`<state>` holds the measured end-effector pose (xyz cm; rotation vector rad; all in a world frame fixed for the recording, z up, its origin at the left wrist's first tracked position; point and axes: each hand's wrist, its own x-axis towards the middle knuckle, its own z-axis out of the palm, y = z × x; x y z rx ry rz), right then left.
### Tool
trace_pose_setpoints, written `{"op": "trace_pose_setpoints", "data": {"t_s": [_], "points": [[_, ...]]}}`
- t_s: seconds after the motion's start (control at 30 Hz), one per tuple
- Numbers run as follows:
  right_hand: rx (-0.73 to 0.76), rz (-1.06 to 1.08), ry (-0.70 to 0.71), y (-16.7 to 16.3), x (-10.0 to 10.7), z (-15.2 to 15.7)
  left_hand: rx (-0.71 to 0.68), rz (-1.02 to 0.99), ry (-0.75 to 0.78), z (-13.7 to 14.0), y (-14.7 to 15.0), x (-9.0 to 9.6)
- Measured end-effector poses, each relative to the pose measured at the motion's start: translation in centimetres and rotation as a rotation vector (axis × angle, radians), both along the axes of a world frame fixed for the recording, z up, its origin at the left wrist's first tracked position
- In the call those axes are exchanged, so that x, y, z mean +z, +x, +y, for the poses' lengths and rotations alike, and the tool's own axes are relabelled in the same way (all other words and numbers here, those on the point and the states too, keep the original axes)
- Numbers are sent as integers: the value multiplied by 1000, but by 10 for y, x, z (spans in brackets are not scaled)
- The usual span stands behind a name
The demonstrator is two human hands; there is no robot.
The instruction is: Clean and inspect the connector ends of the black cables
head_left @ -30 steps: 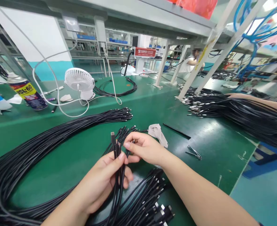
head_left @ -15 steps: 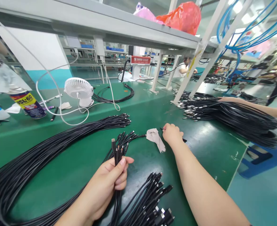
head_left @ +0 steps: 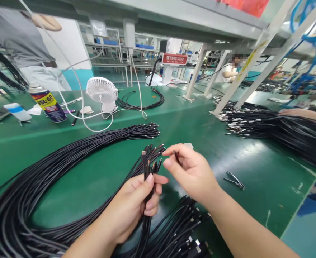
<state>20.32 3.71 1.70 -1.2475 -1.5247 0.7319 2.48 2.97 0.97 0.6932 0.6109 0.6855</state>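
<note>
Green worktop (head_left: 190, 123) runs under a grey shelf, with a white fan (head_left: 100, 89) standing toward its far side. Left of the fan leans a spray can (head_left: 50, 105). In front of the fan, a thick bundle of black cables (head_left: 93, 141) curves round. Nearer the wearer and right of the fan, the left hand (head_left: 138, 193) grasps several black cables (head_left: 145, 227), their connectors pointing up. Farther right of the fan, the right hand (head_left: 192, 172) pinches a slim dark stick (head_left: 176, 156). Half a second ago that hand was down on the worktop beyond the cloth; now it is back just beside the held connectors, so, I judge, stick and connectors are together for work. Whether they touch, I cannot tell. Rightmost from the fan lie a V-shaped metal tool (head_left: 235, 181) and another cable pile (head_left: 281, 123).
</note>
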Motion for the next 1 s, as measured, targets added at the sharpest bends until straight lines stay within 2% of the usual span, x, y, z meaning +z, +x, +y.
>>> {"op": "trace_pose_setpoints", "data": {"t_s": [0.1,0.17,0.33,0.53,0.73,0.87,1.0], "points": [[169,154,-188,-25,5,-15,-65,73,40,0,1,-3],[221,212,-245,-30,8,-16,-74,164,83,0,2,-3],[200,155,-192,-22,8,-7,17,294,136,3,2,-2],[346,237,-286,-15,10,-1,-4,232,106,4,0,1],[362,244,-326,-13,17,-7,35,224,97,3,2,3],[304,153,-219,-16,19,-9,80,197,95,4,3,1],[91,-117,29,-14,21,-14,99,87,20,4,2,3]]}}
